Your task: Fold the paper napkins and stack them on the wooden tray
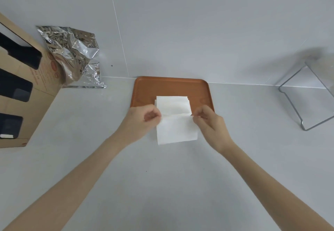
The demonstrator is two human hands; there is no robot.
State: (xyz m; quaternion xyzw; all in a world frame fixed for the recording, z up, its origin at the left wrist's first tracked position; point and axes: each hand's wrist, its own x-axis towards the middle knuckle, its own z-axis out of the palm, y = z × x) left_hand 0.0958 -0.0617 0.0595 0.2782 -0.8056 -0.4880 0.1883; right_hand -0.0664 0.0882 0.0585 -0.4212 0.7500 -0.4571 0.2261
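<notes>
**Head view: both hands pinch a napkin in front of the tray**

Head camera, from nearest to farthest: two bare forearms reach forward over a pale grey, smooth countertop (90, 115). The left hand (142, 120) has its fingers curled in, thumb and forefinger closed on the left end of the upper edge of a white, rectangular paper napkin (176, 130). The right hand (210, 122) mirrors it, fingertips pinched shut on the right end of the same edge. The napkin hangs or lies between the two hands, its lower edge towards the person; whether it touches the countertop cannot be told.

Just beyond the hands sits a flat, reddish-brown wooden tray with rounded corners (171, 86), its far edge close to the wall. On it rests a small stack of white folded paper napkins (172, 105), edges slightly offset, near the tray's front; the held napkin's upper edge overlaps the front of this stack.

Further out, to the left, a brown cardboard box with dark cut-out windows (23, 93) stands on the countertop, a crumpled silver foil bag (75, 55) leaning beside it against the wall. To the far right is a clear, wire-framed stand (310, 93)
</notes>
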